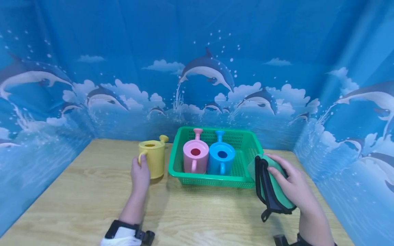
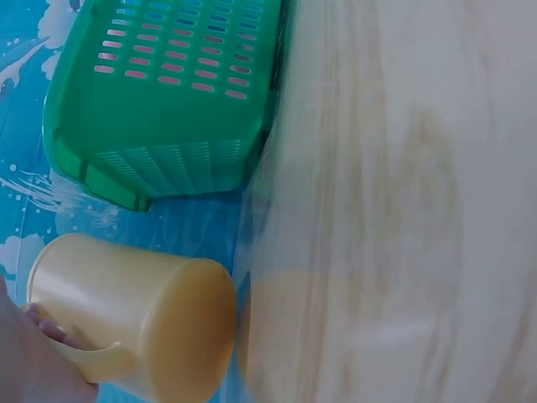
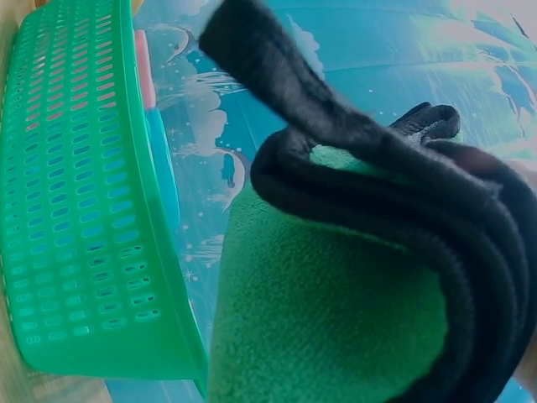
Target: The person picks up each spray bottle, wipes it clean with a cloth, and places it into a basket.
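My left hand (image 1: 140,174) grips the handle of a yellow watering can (image 1: 155,159), left of the green basket. The can's base faces the tabletop, close over it, in the left wrist view, where the can (image 2: 126,302) lies sideways. A folded green cloth (image 1: 278,188) with black edging and a hanging loop is held in my right hand (image 1: 295,186), by the basket's right front corner. In the right wrist view the cloth (image 3: 327,285) covers most of that hand. Inside the green basket (image 1: 212,179), a pink watering can (image 1: 201,160) and a blue one (image 1: 226,164) stand side by side.
The wooden table (image 1: 197,215) ends at a blue backdrop (image 1: 147,41) printed with dolphins and clouds, which rises at the back and both sides. Bare basket floor shows to the right of the blue can. Each wrist wears a black strap with a small camera.
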Available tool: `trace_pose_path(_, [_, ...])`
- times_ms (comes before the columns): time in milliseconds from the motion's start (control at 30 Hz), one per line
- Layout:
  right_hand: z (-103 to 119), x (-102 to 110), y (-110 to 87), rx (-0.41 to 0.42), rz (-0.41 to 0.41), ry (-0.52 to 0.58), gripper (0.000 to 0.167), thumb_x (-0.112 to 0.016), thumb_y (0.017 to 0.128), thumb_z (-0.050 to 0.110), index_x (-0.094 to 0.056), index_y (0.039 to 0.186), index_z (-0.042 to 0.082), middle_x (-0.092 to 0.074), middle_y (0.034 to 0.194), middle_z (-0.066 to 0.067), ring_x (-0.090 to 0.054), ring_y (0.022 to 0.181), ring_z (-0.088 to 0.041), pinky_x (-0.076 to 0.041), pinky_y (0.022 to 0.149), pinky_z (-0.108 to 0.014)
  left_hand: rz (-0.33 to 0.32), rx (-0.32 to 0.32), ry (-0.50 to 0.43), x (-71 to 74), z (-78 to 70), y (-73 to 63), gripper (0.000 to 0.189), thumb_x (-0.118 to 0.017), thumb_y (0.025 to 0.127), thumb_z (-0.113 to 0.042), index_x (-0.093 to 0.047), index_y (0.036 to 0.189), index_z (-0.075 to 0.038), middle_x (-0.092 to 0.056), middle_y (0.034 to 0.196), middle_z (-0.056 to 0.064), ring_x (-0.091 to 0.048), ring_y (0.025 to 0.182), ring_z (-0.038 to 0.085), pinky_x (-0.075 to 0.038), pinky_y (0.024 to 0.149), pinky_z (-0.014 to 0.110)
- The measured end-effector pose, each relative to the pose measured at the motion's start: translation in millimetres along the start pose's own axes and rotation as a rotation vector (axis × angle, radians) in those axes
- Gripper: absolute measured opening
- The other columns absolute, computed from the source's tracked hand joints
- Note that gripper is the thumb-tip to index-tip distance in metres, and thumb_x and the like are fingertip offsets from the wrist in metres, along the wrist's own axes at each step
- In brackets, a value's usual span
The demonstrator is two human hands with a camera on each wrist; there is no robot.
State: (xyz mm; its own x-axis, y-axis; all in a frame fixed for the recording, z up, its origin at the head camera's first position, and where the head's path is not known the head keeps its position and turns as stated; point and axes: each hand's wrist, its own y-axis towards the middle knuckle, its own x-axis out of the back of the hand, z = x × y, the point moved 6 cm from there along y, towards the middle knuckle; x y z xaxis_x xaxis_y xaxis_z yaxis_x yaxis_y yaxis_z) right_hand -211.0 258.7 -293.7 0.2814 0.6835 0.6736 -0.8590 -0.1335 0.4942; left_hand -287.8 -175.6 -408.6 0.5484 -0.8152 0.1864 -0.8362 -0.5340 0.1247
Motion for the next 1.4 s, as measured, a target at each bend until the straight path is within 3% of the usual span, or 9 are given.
trace_pose_path(167, [1, -1, -0.9, 0.004, -0.014, -0.013, 0.037, -0.057, 0.098, 0.015, -0.056, 0.135, 0.017, -0.063, 0.125, -0.014, -0.047, 0.101, 0.019, -0.039, 0.081, -0.008, -0.026, -0.015, -0.065, 4.2, -0.7, -6.6, 0.048, -0.032, 0.104, -0.04, -0.045, 0.113, 0.006, -0.053, 0.112, 0.028, -0.051, 0.103, 0.038, -0.04, 0.092, 0.051])
trace_pose_path(300, [0, -1, 0.4, 0.007, -0.012, -0.029, 0.037, -0.057, 0.098, 0.015, -0.056, 0.135, 0.016, -0.063, 0.125, -0.013, -0.046, 0.101, 0.019, -0.041, 0.08, -0.01, -0.054, -0.004, -0.146, 6.5, -10.3, -12.3, 0.047, -0.033, 0.104, -0.039, -0.047, 0.114, 0.005, -0.054, 0.117, 0.027, -0.05, 0.104, 0.031, -0.04, 0.092, 0.044])
trace_pose_path(400, [-1, -1, -0.2, 0.004, -0.009, -0.023, 0.038, -0.057, 0.097, 0.014, -0.055, 0.135, 0.017, -0.063, 0.127, -0.013, -0.045, 0.102, 0.019, -0.04, 0.08, -0.009, -0.086, 0.01, -0.178, 10.2, -17.4, -18.7, 0.043, -0.034, 0.104, -0.038, -0.05, 0.11, 0.002, -0.055, 0.108, 0.021, -0.05, 0.094, 0.021, -0.041, 0.084, 0.032])
trace_pose_path(533, [-1, -1, -1.3, 0.014, -0.017, -0.004, 0.038, -0.058, 0.097, 0.012, -0.056, 0.135, 0.017, -0.062, 0.128, -0.014, -0.043, 0.105, 0.02, -0.037, 0.083, -0.006, -0.131, -0.021, -0.189, 15.8, -27.6, -26.3, 0.037, -0.037, 0.104, -0.037, -0.053, 0.103, -0.004, -0.054, 0.093, 0.007, -0.046, 0.082, 0.01, -0.038, 0.074, 0.023])
trace_pose_path(767, [1, 0, -1.3, 0.023, -0.023, 0.0, 0.038, -0.058, 0.096, 0.011, -0.056, 0.134, 0.016, -0.063, 0.127, -0.013, -0.043, 0.105, 0.02, -0.037, 0.082, -0.005, -0.153, -0.067, -0.274, 23.3, -45.6, -39.1, 0.032, -0.038, 0.103, -0.041, -0.055, 0.099, -0.014, -0.052, 0.093, -0.006, -0.048, 0.087, 0.007, -0.041, 0.078, 0.023])
trace_pose_path(933, [1, 0, -2.0, 0.019, -0.022, -0.003, 0.038, -0.058, 0.097, 0.012, -0.056, 0.134, 0.017, -0.063, 0.126, -0.013, -0.045, 0.104, 0.02, -0.038, 0.081, -0.006, -0.161, -0.106, -0.396, 28.1, -59.4, -48.2, 0.027, -0.041, 0.103, -0.037, -0.055, 0.093, -0.016, -0.049, 0.079, -0.004, -0.044, 0.072, 0.008, -0.04, 0.066, 0.02])
trace_pose_path(1100, [1, 0, -2.2, 0.017, -0.026, -0.002, 0.038, -0.058, 0.097, 0.012, -0.056, 0.134, 0.018, -0.064, 0.124, -0.012, -0.046, 0.103, 0.019, -0.039, 0.081, -0.007, -0.117, -0.131, -0.473, 28.9, -71.5, -55.9, 0.031, -0.041, 0.103, -0.034, -0.055, 0.093, -0.009, -0.048, 0.074, -0.004, -0.044, 0.067, 0.007, -0.04, 0.064, 0.018])
trace_pose_path(1400, [5, 1, -2.1, 0.033, -0.026, -0.007, 0.036, -0.057, 0.098, 0.013, -0.057, 0.134, 0.015, -0.063, 0.125, -0.005, -0.048, 0.1, 0.018, -0.043, 0.077, -0.01, 0.064, -0.108, -0.484, 18.2, -87.1, -72.4, 0.033, -0.038, 0.104, -0.034, -0.05, 0.087, -0.008, -0.044, 0.071, -0.003, -0.043, 0.066, 0.008, -0.039, 0.063, 0.018])
